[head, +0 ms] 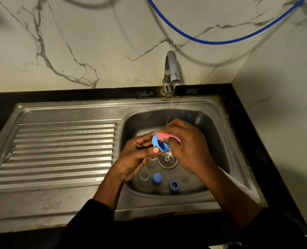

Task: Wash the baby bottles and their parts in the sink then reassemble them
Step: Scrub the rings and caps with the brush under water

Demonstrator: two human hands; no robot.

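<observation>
In the head view, the person is standing over a stainless steel sink (212, 123) set in a black counter. The left hand (140, 159) is pinching a round blue plastic bottle collar (159, 143) between thumb and curled fingers, holding it over the basin just above the round metal drain strainer (167, 159); the right hand (186, 150) is curling its fingers round a soft pink scrubber (168, 137), cloth or sponge I cannot tell, and is pressing it into the collar's open mouth; a thin stream of water (170, 108) is falling from the curved chrome tap (172, 69) and seems to be landing on the right hand's fingers rather than on the collar itself. Lying on the basin floor nearer the person are a blue domed cap (157, 179), a second blue ring (174, 185) and a clear round part (144, 175); other clear pieces there are too faint to name.

The work is looking like the washing stage, with reassembly not yet begun. Doing this step well is probably meaning turning the collar a little at a time so the scrubber is working all round the inner thread; bringing the collar under the stream to rinse it; and keeping the pinch firm, since wet plastic is likely slippery. The ribbed steel drainboard (59, 153) to the left is offering a sensible place for cleaned parts.
</observation>
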